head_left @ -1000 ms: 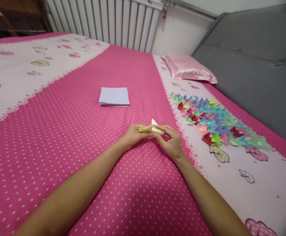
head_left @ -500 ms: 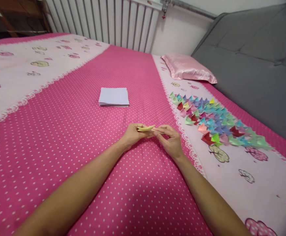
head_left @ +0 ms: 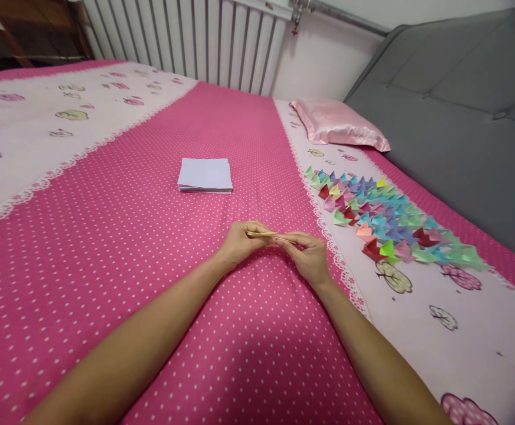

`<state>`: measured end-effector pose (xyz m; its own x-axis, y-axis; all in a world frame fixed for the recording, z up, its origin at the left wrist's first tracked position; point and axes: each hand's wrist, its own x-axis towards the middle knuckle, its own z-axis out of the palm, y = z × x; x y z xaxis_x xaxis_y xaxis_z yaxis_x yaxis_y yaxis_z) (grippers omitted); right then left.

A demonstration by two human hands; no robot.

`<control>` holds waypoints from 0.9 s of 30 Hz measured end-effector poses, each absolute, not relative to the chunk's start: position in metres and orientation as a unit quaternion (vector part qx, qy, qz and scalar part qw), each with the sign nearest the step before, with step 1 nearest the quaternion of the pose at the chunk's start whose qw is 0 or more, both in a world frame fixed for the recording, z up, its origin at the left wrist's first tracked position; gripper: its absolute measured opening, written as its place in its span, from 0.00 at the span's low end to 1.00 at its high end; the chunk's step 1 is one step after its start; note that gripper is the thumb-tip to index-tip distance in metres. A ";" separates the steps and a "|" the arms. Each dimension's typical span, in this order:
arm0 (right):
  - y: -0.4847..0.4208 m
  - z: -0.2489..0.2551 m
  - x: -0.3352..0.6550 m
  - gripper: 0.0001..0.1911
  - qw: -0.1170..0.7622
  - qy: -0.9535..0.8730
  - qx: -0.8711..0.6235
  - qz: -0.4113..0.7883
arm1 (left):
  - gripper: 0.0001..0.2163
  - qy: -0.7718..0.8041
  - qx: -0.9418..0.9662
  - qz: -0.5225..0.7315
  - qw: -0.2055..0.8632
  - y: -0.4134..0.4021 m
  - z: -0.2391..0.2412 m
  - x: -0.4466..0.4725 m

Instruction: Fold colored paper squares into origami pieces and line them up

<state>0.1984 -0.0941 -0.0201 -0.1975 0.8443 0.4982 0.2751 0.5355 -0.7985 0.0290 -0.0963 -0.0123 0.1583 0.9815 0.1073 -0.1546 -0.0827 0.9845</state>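
Between my two hands is a small piece of folded yellow paper (head_left: 261, 234), seen nearly edge-on as a thin strip. My left hand (head_left: 244, 241) pinches its left part between thumb and fingers. My right hand (head_left: 306, 251) grips the right end, with thumb below and fingers above. The fingertips of both hands almost meet, and they hide much of the paper. Beyond the hands, a stack of pale paper sheets (head_left: 205, 174) lies on the bed. To the right, several rows of folded paper boats (head_left: 384, 218) in many colours cover part of the bedspread.
A pink polka-dot bedspread (head_left: 151, 283) with pale printed bands lies under everything. A shiny pink pillow (head_left: 339, 124) rests at the far right, by the grey padded headboard (head_left: 452, 100). Behind the bed stands a white radiator (head_left: 186, 41).
The yellow paper's raised flaps have flattened, so it now looks thinner between my fingers. My hands stay in nearly the same place, and the stack and boats have not moved.
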 end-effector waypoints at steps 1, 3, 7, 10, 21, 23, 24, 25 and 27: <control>-0.094 -0.020 0.198 0.06 0.504 -0.711 -0.396 0.291 | 0.08 0.398 0.513 0.513 0.562 -0.097 -0.012 0.029; -0.095 -0.019 0.198 0.06 0.510 -0.694 -0.413 0.297 | 0.09 0.410 0.482 0.513 0.581 -0.098 -0.010 0.030; -0.095 -0.018 0.198 0.06 0.517 -0.673 -0.434 0.302 | 0.10 0.428 0.449 0.527 0.581 -0.097 -0.011 0.030; -0.095 -0.018 0.199 0.06 0.516 -0.678 -0.426 0.305 | 0.11 0.433 0.448 0.530 0.575 -0.096 -0.011 0.030; -0.096 -0.017 0.196 0.08 0.502 -0.665 -0.402 0.380 | 0.11 0.435 0.447 0.510 0.593 -0.099 -0.011 0.030; -0.096 -0.019 0.194 0.13 0.492 -0.654 -0.391 0.420 | 0.11 0.415 0.460 0.494 0.610 -0.099 -0.012 0.031; -0.096 -0.020 0.193 0.14 0.488 -0.649 -0.392 0.433 | 0.11 0.402 0.467 0.488 0.618 -0.099 -0.012 0.031; -0.096 -0.021 0.192 0.15 0.484 -0.641 -0.398 0.443 | 0.11 0.389 0.472 0.483 0.627 -0.099 -0.013 0.031; -0.096 -0.022 0.192 0.15 0.490 -0.616 -0.411 0.459 | 0.11 0.373 0.470 0.482 0.638 -0.099 -0.013 0.031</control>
